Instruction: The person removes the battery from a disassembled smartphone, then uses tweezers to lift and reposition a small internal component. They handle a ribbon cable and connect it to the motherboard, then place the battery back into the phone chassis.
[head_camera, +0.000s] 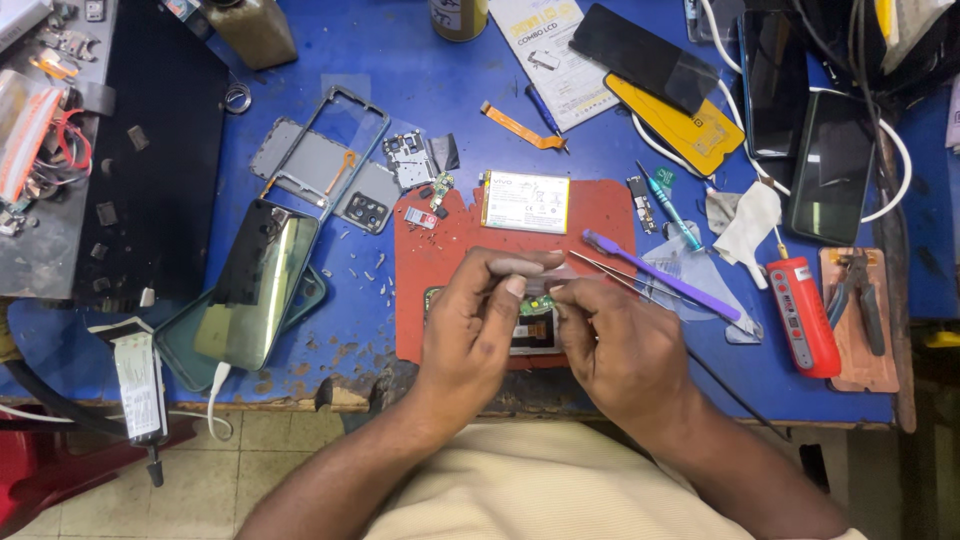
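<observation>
Both hands' grip pinching opened phone (533, 325); tweezers (610, 270), battery (526, 201) near.

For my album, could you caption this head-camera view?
Left hand and right hand pinch a small part over an opened phone on a red mat.

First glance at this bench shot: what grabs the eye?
The two hands, left hand and right hand, meet at bottom centre over a small opened phone assembly on the red rubber work mat. Just above them lies a white rectangular battery, with a purple plastic pry tool slanting off to the right. All around, the scuffed blue tabletop is strewn with parts, notably a glossy dark phone screen at left.
</observation>
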